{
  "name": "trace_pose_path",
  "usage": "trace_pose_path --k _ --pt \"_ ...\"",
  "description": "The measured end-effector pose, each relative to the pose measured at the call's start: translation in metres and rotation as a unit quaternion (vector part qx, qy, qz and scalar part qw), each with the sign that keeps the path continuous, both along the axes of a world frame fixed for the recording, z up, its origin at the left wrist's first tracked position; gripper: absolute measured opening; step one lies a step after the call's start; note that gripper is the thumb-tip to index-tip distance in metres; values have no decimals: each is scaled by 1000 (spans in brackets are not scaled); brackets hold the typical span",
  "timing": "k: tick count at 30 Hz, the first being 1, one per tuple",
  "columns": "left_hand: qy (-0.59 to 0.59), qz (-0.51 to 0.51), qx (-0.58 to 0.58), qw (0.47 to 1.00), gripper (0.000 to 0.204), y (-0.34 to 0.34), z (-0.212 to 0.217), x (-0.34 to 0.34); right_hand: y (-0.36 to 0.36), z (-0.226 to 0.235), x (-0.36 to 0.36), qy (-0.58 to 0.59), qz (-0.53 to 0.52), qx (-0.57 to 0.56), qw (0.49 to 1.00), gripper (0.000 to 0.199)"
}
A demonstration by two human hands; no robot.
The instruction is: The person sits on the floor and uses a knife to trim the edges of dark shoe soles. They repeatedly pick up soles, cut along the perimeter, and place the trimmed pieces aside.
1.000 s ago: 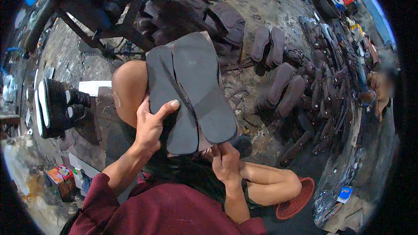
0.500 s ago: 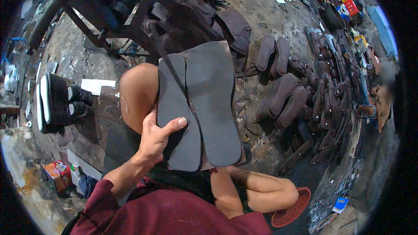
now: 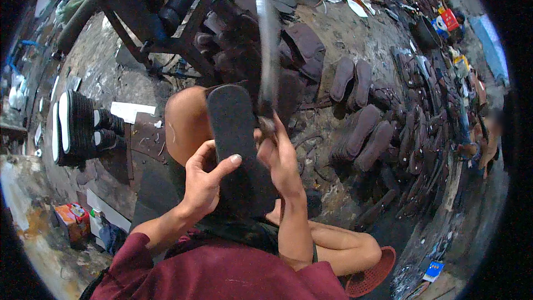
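Observation:
A dark, sole-shaped piece [image 3: 230,119] stands tilted over my lap, its rounded end pointing away from me. My left hand [image 3: 206,175] is closed on its left edge, thumb flat on the face and fingers behind it. To the right of the sole, my right hand [image 3: 281,161] is closed around the lower end of a long, narrow tool, which looks like a knife [image 3: 267,50]. Its grey blade points away from me and is smeared by motion. The lower part of the sole is in shadow, so I cannot tell whether other layers lie under it.
A dark metal stand [image 3: 161,33] rises at the far left. Stacked soles with white edges [image 3: 72,128] sit at left. Dark brown soles [image 3: 361,136] and piled sandals [image 3: 413,128] cover the floor at right. A red perforated shoe [image 3: 377,272] is near my right leg.
The wide grey sheet with two sole outlines has given way to a single dark sole in my left hand. My right hand has come up from below into view, with the knife-like tool swung upright.

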State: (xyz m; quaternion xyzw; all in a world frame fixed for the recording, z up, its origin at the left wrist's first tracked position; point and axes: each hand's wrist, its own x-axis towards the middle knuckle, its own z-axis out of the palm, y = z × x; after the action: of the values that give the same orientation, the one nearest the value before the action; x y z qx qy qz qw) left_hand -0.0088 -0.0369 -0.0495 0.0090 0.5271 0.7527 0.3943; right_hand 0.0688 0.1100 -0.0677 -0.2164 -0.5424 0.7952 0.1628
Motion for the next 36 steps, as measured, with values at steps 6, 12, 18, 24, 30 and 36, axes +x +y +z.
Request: trace_pose_path --k 6,12,18,24,30,36 --pt "-7 -76 26 997 37 16 17 -12 -50 12 77 -42 -77 84 993 67" --pt "-125 -189 14 974 29 8 23 -34 -63 -45 163 -164 -133 423 881 41" --pt "-165 -195 -14 967 31 -5 26 -24 -94 -45 204 -167 -131 465 860 34" --pt "-114 -270 -15 956 28 -3 40 -10 -58 -9 181 -153 -121 452 870 32" --pt "-12 -332 -53 942 23 4 66 -3 2 59 163 -149 12 469 870 32" --pt "65 -387 -98 915 19 7 64 7 36 104 129 -139 134 525 829 40"
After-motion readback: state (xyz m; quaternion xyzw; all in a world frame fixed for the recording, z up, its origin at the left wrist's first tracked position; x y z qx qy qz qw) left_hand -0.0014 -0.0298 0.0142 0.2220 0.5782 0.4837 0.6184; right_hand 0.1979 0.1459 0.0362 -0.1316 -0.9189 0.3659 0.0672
